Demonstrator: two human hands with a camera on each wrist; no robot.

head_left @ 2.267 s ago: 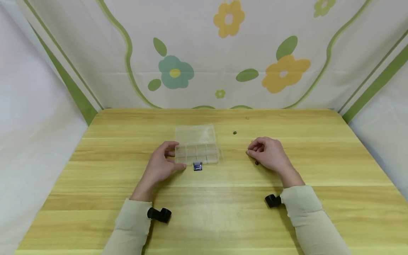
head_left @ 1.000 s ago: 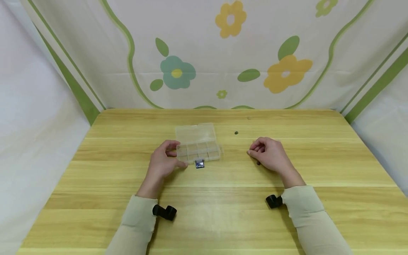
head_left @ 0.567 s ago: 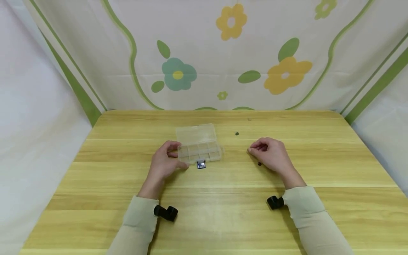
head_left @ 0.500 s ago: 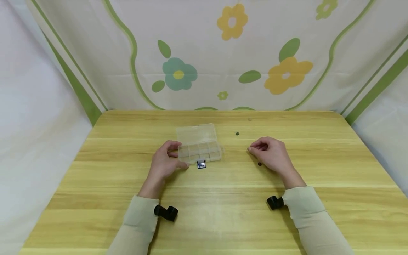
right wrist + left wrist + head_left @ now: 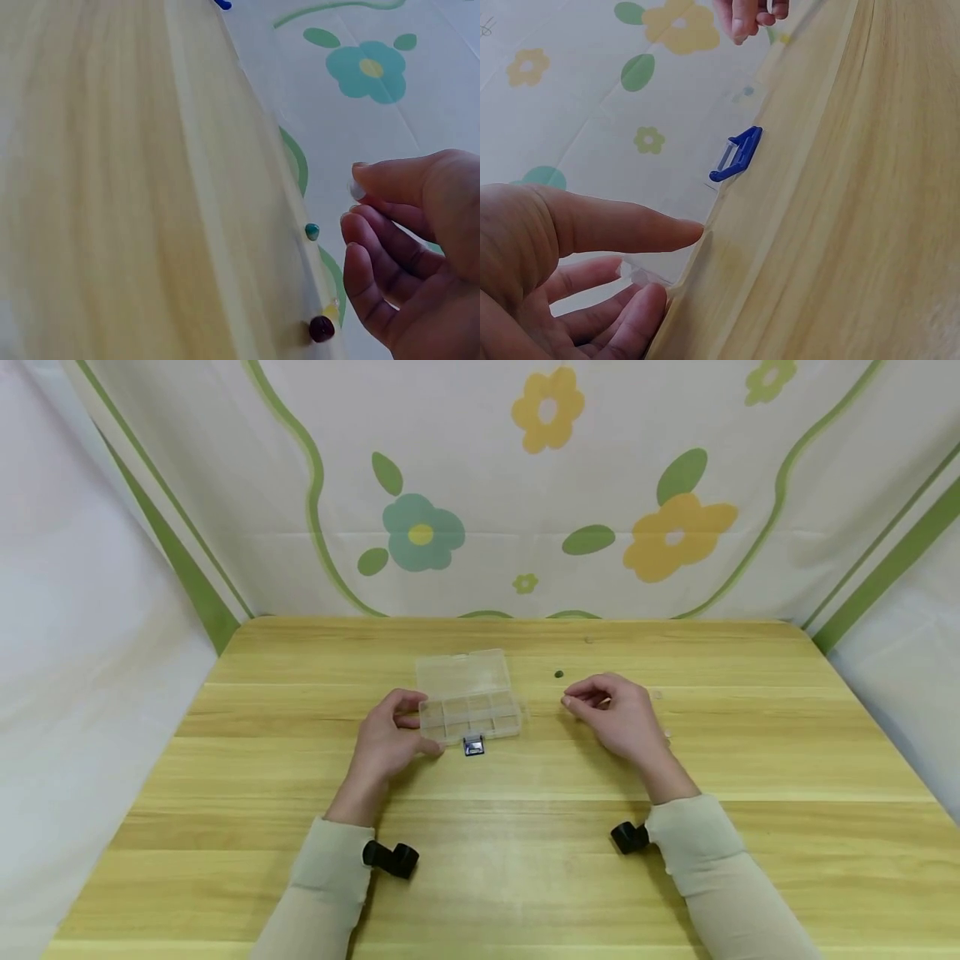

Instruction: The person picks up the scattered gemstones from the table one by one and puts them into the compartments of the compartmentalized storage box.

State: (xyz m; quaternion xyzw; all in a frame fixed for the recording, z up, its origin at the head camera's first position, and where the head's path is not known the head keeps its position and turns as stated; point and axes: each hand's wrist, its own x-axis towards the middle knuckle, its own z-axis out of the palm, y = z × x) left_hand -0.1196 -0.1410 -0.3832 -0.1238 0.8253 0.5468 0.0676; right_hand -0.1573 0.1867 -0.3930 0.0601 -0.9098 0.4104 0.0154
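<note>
In the head view, my left hand (image 5: 386, 739) grips the left end of a clear plastic compartment box (image 5: 468, 717), thumb at the front edge and fingers behind. Its lid (image 5: 461, 674) lies folded back, and a blue latch (image 5: 474, 746) hangs at the front; the compartments look bare. To the right of the box, my right hand (image 5: 615, 714) pinches a small whitish translucent bead (image 5: 358, 190) between thumb and forefinger, as the right wrist view shows. A green bead (image 5: 558, 674) lies beyond those fingertips. A dark red bead (image 5: 322, 328) shows on the table in the right wrist view.
Small clear beads lie on the wooden table (image 5: 495, 877): one clear bead (image 5: 588, 640) near the back edge, another pale bead (image 5: 657, 695) right of my right hand. A yellow bead (image 5: 331, 309) sits behind the dark red one. A flowered cloth (image 5: 480, 485) hangs behind the table.
My right hand has lifted and moved left towards the box, uncovering pale beads on its right; the dark bead is now hidden in the head view. My left hand keeps its grip on the box.
</note>
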